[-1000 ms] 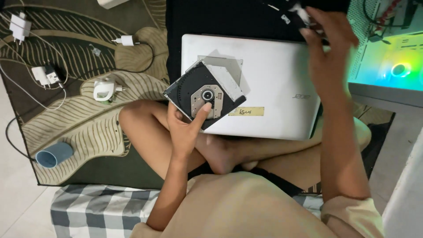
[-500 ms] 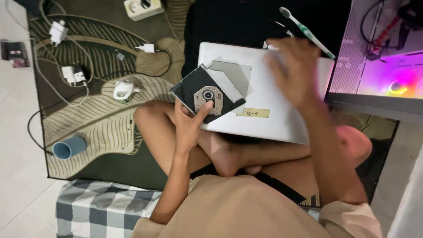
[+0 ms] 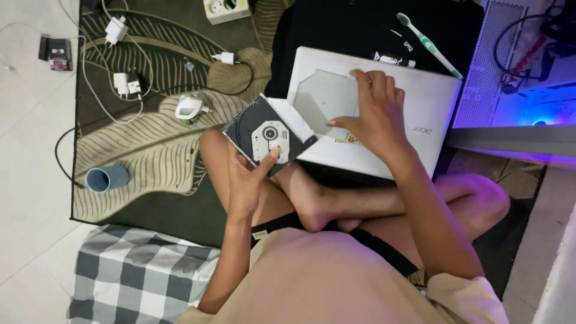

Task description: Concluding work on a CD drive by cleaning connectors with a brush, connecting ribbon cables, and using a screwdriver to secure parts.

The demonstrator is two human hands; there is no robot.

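Seen from my head camera: I sit cross-legged, bare knees spread wide and one foot tucked up between them. My left hand [image 3: 249,180] is raised from a bent elbow, fingers [image 3: 239,157] curled in a grip with the thumb pressed flat on top. My right arm reaches forward, nearly straight, its hand [image 3: 372,114] palm down, fingers [image 3: 363,77] spread and resting flat.

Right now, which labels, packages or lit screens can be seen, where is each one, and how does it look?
Small label: on the white laptop, partly under the right hand; pale yellow strip.
Small packet: on the pale floor at top left; dark, flat, with red.
Glowing panel: at the right edge; blue-violet light.
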